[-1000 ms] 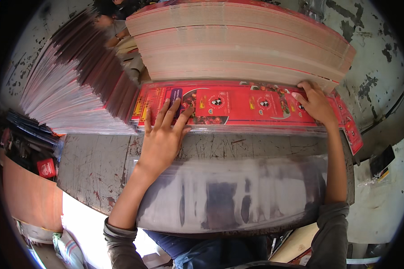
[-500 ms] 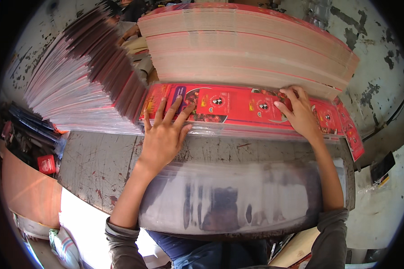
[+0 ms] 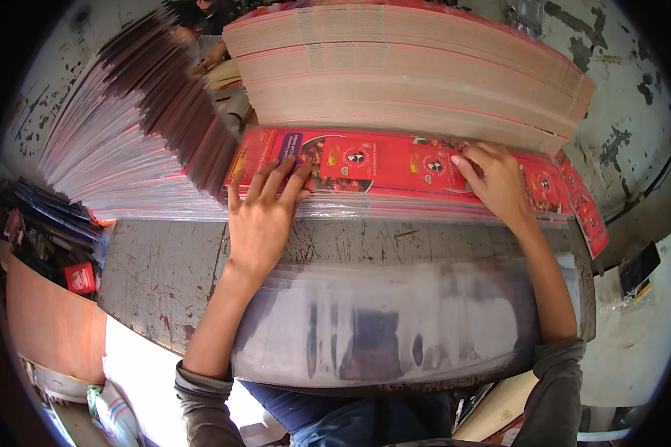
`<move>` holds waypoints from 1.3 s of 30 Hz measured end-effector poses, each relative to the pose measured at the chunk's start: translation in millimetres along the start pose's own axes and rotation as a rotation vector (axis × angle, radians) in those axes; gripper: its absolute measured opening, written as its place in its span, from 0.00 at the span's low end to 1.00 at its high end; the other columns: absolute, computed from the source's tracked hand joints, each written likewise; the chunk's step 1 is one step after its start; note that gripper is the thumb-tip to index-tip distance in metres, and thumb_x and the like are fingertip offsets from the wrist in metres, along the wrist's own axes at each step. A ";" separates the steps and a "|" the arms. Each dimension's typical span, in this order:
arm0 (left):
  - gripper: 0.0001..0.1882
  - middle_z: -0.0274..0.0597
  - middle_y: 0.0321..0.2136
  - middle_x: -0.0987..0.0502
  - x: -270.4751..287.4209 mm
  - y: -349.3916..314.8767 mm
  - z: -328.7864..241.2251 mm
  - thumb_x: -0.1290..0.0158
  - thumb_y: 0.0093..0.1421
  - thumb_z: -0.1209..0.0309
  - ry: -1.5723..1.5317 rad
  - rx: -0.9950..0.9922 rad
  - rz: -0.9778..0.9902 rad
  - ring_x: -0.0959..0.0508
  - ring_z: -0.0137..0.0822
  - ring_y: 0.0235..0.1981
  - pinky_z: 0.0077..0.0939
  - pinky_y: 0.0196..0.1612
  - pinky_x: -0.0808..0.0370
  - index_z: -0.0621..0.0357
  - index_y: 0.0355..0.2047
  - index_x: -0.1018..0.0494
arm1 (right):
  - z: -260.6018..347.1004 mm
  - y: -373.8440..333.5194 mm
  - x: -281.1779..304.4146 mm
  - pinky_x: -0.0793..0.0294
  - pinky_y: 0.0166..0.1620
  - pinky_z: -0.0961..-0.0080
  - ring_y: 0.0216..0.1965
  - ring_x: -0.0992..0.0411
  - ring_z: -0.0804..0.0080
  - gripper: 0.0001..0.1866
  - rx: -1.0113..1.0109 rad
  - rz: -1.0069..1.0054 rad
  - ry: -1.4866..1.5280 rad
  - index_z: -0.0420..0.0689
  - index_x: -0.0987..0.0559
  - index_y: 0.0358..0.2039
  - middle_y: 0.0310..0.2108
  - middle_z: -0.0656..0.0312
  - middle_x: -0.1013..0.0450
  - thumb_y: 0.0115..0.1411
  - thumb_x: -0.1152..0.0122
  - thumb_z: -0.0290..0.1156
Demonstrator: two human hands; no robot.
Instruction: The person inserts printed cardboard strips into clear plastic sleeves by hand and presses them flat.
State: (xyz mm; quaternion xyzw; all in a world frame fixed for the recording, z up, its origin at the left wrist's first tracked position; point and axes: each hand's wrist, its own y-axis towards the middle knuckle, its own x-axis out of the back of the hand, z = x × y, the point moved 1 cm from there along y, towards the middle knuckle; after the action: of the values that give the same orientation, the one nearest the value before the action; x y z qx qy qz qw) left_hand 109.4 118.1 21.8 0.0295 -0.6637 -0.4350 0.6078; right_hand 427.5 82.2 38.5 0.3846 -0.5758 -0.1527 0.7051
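Observation:
A stack of long red printed cards in clear plastic sleeves (image 3: 395,167) lies crosswise on the worn grey table. My left hand (image 3: 261,216) rests on its left part, fingers spread over the top card and holding nothing. Farther right, my right hand (image 3: 496,182) is on the same stack. Its fingers are curled in, with the thumb drawn close to them. Anything between those fingertips is hidden. Nearer to me lies a pile of clear plastic sleeves (image 3: 395,320), shiny with reflections, between my forearms.
Behind the stack rises a tall block of cards (image 3: 395,82), edges facing me. A fanned, leaning pile of sleeved cards (image 3: 119,156) fills the left. Another red card strip (image 3: 585,212) hangs at the right end. A red box (image 3: 80,278) sits low left. Part of another person's arm (image 3: 215,58) shows behind.
My left hand has slid slightly left and toward me on the stack. The fingers of my right hand have curled in closer to the thumb. The whole view has shifted a little.

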 end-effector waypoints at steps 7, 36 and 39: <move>0.30 0.46 0.54 0.35 -3.9 -9.6 -5.5 0.45 0.54 0.62 -0.056 -0.017 0.114 0.35 0.46 0.55 0.50 0.56 0.39 0.55 0.56 0.39 | 11.7 -3.8 -5.4 0.32 0.28 0.63 0.22 0.31 0.55 0.11 0.001 0.049 -0.159 0.38 0.26 0.22 0.20 0.55 0.31 0.54 0.41 0.33; 0.44 0.56 0.60 0.49 -2.9 -18.6 -23.7 0.44 0.52 0.56 0.102 -0.010 0.289 0.49 0.56 0.62 0.64 0.56 0.45 0.57 0.63 0.54 | 36.5 5.9 1.0 0.36 0.51 0.63 0.51 0.39 0.57 0.19 0.117 0.186 0.093 0.38 0.25 0.27 0.44 0.56 0.34 0.49 0.36 0.43; 0.40 0.56 0.61 0.50 -3.3 -18.4 -23.7 0.44 0.52 0.58 0.067 -0.018 0.246 0.51 0.56 0.63 0.67 0.57 0.52 0.56 0.60 0.50 | 38.7 6.2 1.3 0.36 0.51 0.62 0.51 0.39 0.58 0.19 0.114 0.189 0.088 0.37 0.25 0.26 0.44 0.55 0.34 0.49 0.36 0.44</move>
State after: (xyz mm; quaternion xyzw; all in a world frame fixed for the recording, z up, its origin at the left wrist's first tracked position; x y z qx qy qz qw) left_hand 121.1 95.8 5.2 -0.0429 -0.6377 -0.3619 0.6786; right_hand 390.4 71.2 45.4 0.3743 -0.5858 -0.0353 0.7180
